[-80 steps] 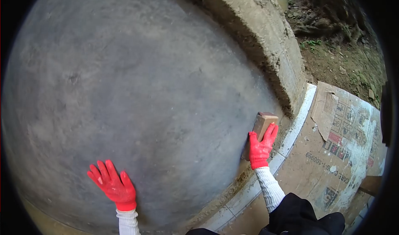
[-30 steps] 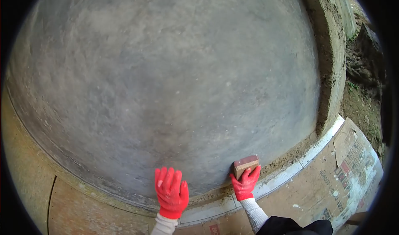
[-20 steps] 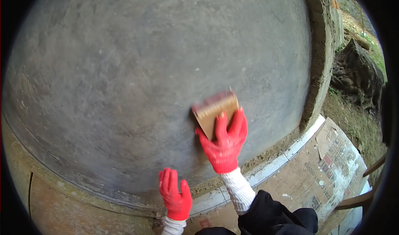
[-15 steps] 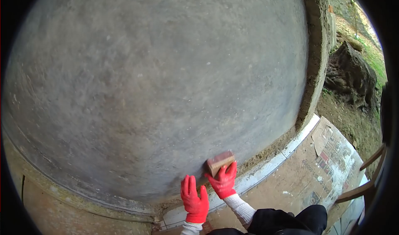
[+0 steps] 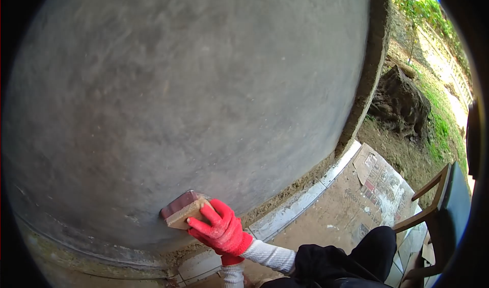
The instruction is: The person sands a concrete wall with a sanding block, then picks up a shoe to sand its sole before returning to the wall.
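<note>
My right hand (image 5: 222,228), in a red glove with a white knit cuff, grips a wooden block (image 5: 186,212) with a dark reddish face. The block lies against the grey plastered wall (image 5: 193,94) near its lower edge. Partly covered by the right hand and wrist is my left hand (image 5: 232,260), also red-gloved. Its fingers are hidden.
White tiles (image 5: 295,205) edge the wall's base. Printed cardboard (image 5: 351,201) covers floor at the right, beside a wooden chair (image 5: 438,214) with a dark seat. Farther off stand a stump (image 5: 400,102) and grass (image 5: 440,127).
The right hand and block have moved left along the wall. The left hand, earlier visible with fingers spread, is now mostly behind the right. The view has shifted, showing more of the chair.
</note>
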Motion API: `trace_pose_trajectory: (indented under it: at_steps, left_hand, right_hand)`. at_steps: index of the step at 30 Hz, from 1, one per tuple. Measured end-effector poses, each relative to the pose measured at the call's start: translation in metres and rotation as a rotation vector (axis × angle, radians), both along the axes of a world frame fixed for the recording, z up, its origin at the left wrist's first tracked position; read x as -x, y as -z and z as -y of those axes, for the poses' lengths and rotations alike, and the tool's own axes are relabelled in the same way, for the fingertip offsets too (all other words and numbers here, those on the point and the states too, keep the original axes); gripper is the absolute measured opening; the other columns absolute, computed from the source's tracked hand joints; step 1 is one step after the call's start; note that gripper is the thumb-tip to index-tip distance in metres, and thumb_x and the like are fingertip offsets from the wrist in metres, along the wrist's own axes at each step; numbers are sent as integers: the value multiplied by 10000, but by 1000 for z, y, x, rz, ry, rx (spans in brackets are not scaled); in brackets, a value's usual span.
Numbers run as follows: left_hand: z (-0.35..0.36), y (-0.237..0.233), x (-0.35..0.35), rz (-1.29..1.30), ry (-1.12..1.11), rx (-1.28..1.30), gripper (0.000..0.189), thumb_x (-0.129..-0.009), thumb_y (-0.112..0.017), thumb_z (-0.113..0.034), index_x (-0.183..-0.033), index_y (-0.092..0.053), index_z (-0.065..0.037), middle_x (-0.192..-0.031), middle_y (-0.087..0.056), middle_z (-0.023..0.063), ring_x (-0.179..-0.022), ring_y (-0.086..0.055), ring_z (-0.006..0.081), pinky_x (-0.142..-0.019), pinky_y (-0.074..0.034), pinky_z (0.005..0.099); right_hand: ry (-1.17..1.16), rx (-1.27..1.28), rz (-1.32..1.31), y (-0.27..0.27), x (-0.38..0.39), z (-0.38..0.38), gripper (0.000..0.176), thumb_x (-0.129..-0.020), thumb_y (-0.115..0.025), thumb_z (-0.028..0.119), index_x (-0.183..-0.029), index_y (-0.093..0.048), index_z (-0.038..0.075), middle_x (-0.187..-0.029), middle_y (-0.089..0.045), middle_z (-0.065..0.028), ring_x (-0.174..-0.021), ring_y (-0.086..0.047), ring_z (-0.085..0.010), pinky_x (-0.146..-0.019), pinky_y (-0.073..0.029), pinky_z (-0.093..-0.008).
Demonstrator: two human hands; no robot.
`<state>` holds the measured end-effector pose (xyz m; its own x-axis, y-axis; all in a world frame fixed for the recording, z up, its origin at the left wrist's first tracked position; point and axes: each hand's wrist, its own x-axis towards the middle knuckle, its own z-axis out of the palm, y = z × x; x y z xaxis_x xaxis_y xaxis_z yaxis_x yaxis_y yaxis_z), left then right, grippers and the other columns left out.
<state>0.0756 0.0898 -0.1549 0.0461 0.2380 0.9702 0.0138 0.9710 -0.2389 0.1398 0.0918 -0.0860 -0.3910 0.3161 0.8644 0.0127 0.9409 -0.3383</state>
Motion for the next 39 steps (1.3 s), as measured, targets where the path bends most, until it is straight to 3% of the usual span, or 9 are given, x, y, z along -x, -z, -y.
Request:
trace_pose_trajectory:
  at_steps: [6,8,14,18,21,24,26,30,39]
  left_hand:
    - [88,72,72,-149,-497,282,579,-832,-667,-270,-1345,-480,-77,-1148,-547,114,-924,-589,191,-812,-488,339]
    - [108,78,88,-161,-545,283,609,-825,-689,-280,-1352,-478,-60,-1143,-553,108,-942,-592,176,-828,-488,330]
    - [128,66,78,736,382,-1182,695,-858,-651,-215,-1464,-327,-109,-1306,-390,196,-504,-503,109,-473,-450,270]
    - [24,60,-6,608,600,-761,997,-667,-809,-240,-1462,-220,-115,-1335,-358,225,-1034,-522,367,-822,-460,479]
    - [12,76,-25,709,1008,-310,702,-613,-837,-249,-1137,-403,-75,-1149,-504,223,-983,-536,399,-758,-440,495]
    - [37,100,-7,854,1009,-321,696,-630,-835,-254,-1121,-382,-57,-1174,-481,233,-962,-529,423,-756,-447,498]
    - [34,99,-7,931,956,-889,729,-636,-839,-271,-1136,-355,-54,-1184,-462,248,-936,-527,429,-758,-451,505]
    - [-11,86,-32,928,933,-581,684,-659,-822,-234,-1126,-359,-45,-1168,-457,245,-915,-514,462,-762,-451,523]
    - [-95,15,-94,507,1161,236,494,-831,-676,-163,-1275,-518,-313,-1255,-476,82,-1066,-486,354,-869,-477,522]
  right_hand:
    - [-313,-106,-291,18,39,43,459,-722,-788,227,-1127,-590,145,-1158,-538,-96,-989,-584,-309,-801,-526,-410]
    - [-414,-139,7,10,-7,26,493,-730,-773,154,-1174,-563,106,-1189,-545,-113,-1007,-580,-305,-847,-512,-408]
    - [24,534,157,103,-72,-4,394,-786,-720,115,-1167,-620,108,-1206,-596,-157,-1020,-615,-332,-831,-520,-386]
    - [105,800,133,92,-92,1,314,-810,-686,65,-1122,-650,65,-1198,-609,-155,-984,-650,-289,-799,-535,-354]
    - [170,807,188,81,-109,-2,298,-823,-669,53,-1120,-649,45,-1203,-610,-161,-1011,-643,-292,-837,-524,-349]
    - [278,822,163,90,-139,-20,282,-826,-665,57,-1107,-656,39,-1198,-614,-167,-1047,-629,-297,-862,-514,-344]
    - [371,781,104,99,-149,-33,264,-830,-659,60,-1093,-664,36,-1195,-614,-174,-1043,-630,-299,-857,-516,-347]
    - [505,1114,22,112,-167,-35,249,-860,-635,110,-1096,-665,34,-1197,-616,-171,-1067,-620,-292,-892,-498,-352]
    - [425,344,10,-44,-197,-167,302,-800,-669,39,-1098,-632,71,-1135,-629,-126,-947,-659,-263,-712,-543,-349]
